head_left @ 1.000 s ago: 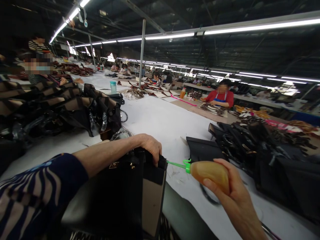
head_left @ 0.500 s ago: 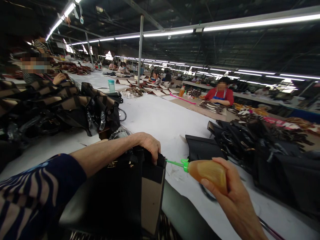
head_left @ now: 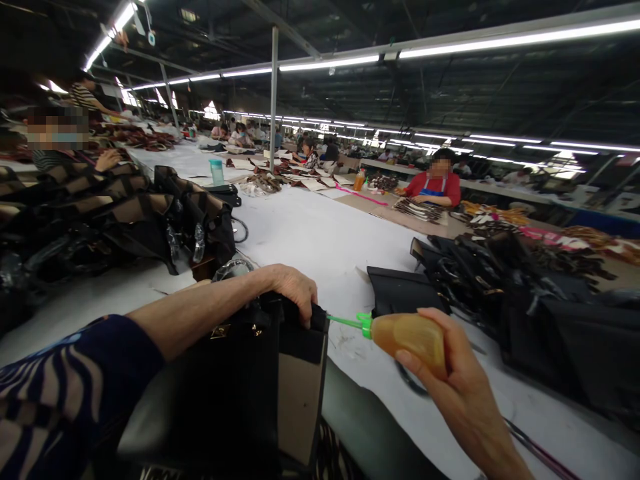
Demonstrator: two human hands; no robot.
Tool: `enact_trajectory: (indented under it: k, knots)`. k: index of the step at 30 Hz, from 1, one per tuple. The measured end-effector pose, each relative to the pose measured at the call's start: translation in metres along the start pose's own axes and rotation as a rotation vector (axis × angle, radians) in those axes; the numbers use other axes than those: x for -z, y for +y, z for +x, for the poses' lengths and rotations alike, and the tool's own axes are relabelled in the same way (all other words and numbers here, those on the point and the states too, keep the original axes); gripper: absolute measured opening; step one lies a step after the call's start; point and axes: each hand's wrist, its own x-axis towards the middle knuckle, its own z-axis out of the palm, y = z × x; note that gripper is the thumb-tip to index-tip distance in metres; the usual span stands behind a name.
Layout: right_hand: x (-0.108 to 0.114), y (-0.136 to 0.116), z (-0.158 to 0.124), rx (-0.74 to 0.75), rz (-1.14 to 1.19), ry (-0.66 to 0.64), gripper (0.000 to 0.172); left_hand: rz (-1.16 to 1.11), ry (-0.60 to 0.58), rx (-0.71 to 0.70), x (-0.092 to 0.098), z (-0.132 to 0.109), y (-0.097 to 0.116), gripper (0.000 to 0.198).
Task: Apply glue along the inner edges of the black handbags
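A black handbag [head_left: 227,393] with gold fittings and a bare tan side panel stands upright in front of me. My left hand [head_left: 295,291] reaches over its top and grips the upper edge near the right corner, fingers bent down over it. In my right hand [head_left: 457,363] is a squeeze bottle [head_left: 410,340] of amber liquid, lying nearly level. Its thin green nozzle points left, and the tip is at the bag's upper right corner. Whether liquid is coming out is too small to see.
Black bags are piled on the left [head_left: 135,207] and more bags [head_left: 500,293] lie at right on the white table [head_left: 310,223]. A teal cup [head_left: 217,172] stands beyond. A co-worker in red [head_left: 435,183] sits across the table; others work at left and farther back.
The view has shifted slightly, so the scene sits a little further left. Both hands keep their holds, and the nozzle tip stays at the bag's corner.
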Motion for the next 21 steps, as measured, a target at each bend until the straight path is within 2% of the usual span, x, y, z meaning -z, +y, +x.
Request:
enact_trajectory:
  k: [5, 12, 18, 21]
  knots:
    - [-0.0027, 0.0029, -0.0009, -0.020, 0.020, -0.004, 0.052, 0.008, 0.005, -0.004, -0.0007, 0.0019, 0.0002, 0.020]
    - [0.0010, 0.0019, -0.0072, -0.100, 0.046, -0.111, 0.052, 0.029, 0.032, 0.000, 0.0006, 0.0011, -0.0002, 0.021]
    - [-0.0003, 0.0012, -0.0018, -0.094, 0.083, -0.019, 0.054, 0.000, 0.054, -0.007, -0.0006, -0.0007, 0.0008, 0.019]
    - [-0.0002, -0.0007, -0.0001, -0.105, 0.078, -0.032, 0.053, -0.030, 0.059, 0.000, -0.0017, 0.0004, -0.0008, 0.017]
